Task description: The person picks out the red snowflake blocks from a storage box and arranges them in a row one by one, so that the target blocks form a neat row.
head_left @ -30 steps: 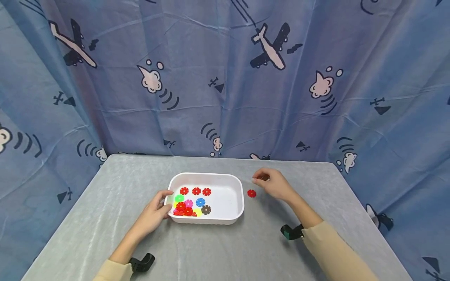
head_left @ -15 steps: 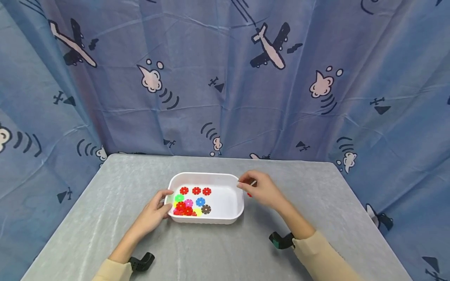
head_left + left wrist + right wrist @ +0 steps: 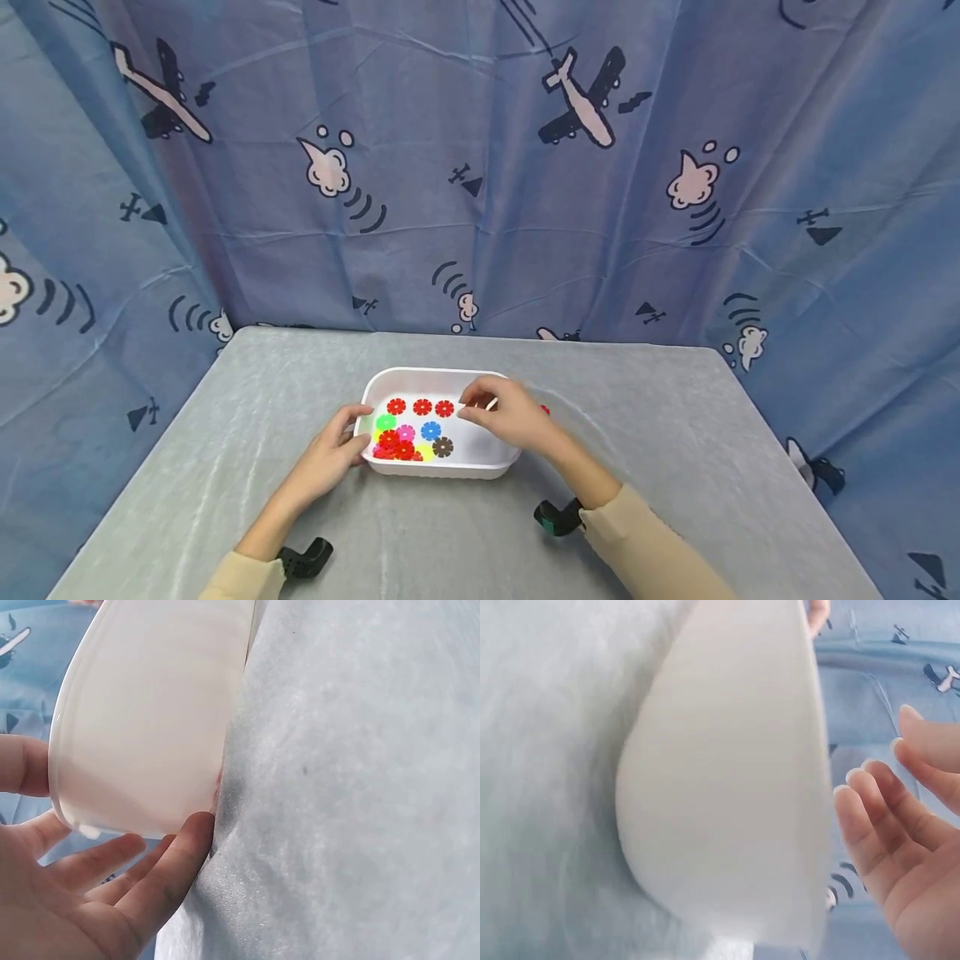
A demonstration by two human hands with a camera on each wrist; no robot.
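Note:
A white plastic tray (image 3: 438,471) stands on the table, with flower-shaped plastic discs lying inside. Three red discs (image 3: 422,407) form a row near its back; below them lie a blue disc (image 3: 431,431), a brown disc (image 3: 442,447) and a mixed pile (image 3: 390,446) at the left. My left hand (image 3: 330,446) grips the tray's left end by the rim, and its fingertips touch the outer wall in the left wrist view. Over the tray's right half hovers my right hand (image 3: 510,414), thumb and index close together; in the right wrist view no object shows between the fingers (image 3: 926,769).
Partly behind the right hand, one red disc (image 3: 545,410) lies on the table to the right of the tray. A grey cloth covers the table (image 3: 225,450). Blue curtains (image 3: 480,167) with airplane prints hang around the back and sides.
My right hand has moved left, from above the loose red disc on the table to over the tray. The left hand and the tray have stayed in place.

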